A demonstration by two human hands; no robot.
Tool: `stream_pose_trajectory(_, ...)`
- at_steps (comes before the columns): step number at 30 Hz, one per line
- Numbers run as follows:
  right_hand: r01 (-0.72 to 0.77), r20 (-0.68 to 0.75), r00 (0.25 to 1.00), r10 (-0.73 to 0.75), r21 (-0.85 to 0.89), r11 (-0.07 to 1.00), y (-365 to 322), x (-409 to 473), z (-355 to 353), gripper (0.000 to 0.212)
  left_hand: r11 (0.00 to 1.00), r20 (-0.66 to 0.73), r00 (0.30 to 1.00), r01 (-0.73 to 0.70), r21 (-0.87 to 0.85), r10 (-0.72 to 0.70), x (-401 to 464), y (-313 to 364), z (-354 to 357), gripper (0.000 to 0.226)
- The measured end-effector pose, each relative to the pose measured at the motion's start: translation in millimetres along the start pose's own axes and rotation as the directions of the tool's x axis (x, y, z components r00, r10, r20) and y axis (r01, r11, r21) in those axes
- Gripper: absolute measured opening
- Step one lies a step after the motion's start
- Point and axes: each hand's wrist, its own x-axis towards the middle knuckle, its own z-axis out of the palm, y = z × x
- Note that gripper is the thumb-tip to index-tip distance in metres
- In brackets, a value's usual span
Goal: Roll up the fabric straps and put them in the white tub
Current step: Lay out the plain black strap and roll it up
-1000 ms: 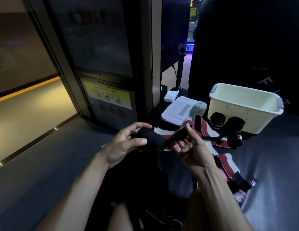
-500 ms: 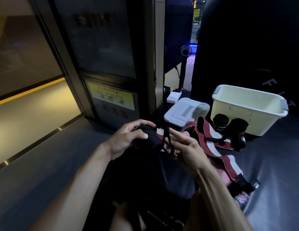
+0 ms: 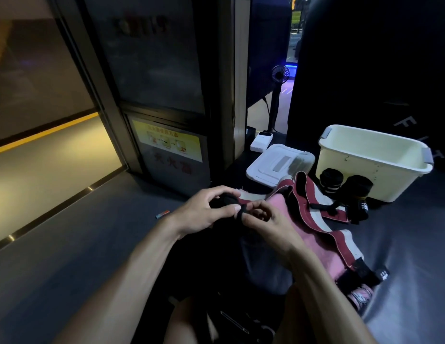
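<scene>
Left hand (image 3: pixel 204 214) curled around black strap roll (image 3: pixel 225 201); right hand (image 3: pixel 265 219) pinching its loose end (image 3: pixel 242 212), held above dark mat (image 3: pixel 67 249). White tub (image 3: pixel 370 162) upright at far right, two rolled straps (image 3: pixel 345 182) touching its front wall. Red-and-white strap (image 3: pixel 315 214) between hands and tub.

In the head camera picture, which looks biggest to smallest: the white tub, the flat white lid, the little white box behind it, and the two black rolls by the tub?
1. White tub
2. Flat white lid
3. Two black rolls, alike in size
4. Little white box, though it sits farther back, so this is unsure
</scene>
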Motion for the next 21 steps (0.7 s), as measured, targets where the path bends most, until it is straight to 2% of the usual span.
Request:
stream_pose_trajectory(4, -0.106, 0.080, 0.992, 0.097, 0.117, 0.987, -2, 2, 0, 0.025, 1.000, -0.007, 1.000, -0.014, -0.005, 0.014, 4, -4, 4, 0.044)
stream_pose_trajectory(7, -0.075, -0.006, 0.997, 0.079, 0.244, 0.967, -5, 4, 1, 0.018, 0.973, -0.105, 0.995, -0.021, -0.229, -0.003, 5, -6, 10, 0.054)
stream_pose_trajectory(9, -0.007, -0.077, 0.996, 0.037, 0.355, 0.935, -6, 6, 0, 0.018, 0.954, -0.226, 0.974, -0.096, -0.282, 0.031, 4, -5, 16, 0.054)
stream_pose_trajectory(12, 0.076, -0.212, 0.977, -0.011, 0.301, 0.951, -1, 11, -6, 0.024, 0.972, -0.343, 0.925, -0.210, -0.110, 0.161, -1, -7, 32, 0.041)
stream_pose_trajectory(15, 0.115, -0.289, 0.956, -0.046, 0.224, 0.968, 4, 13, -5, 0.029, 0.963, -0.397, 0.879, -0.221, 0.154, 0.265, -2, -4, 50, 0.029)
stream_pose_trajectory(17, 0.140, -0.315, 0.947, -0.068, 0.213, 0.967, 6, 12, -5, 0.028, 0.962, -0.449, 0.854, -0.203, 0.181, 0.265, -1, -2, 57, 0.021)
stream_pose_trajectory(21, 0.157, -0.333, 0.940, -0.075, 0.226, 0.961, 6, 11, -7, 0.028, 0.968, -0.472, 0.845, -0.202, 0.150, 0.249, 1, 1, 71, 0.014)
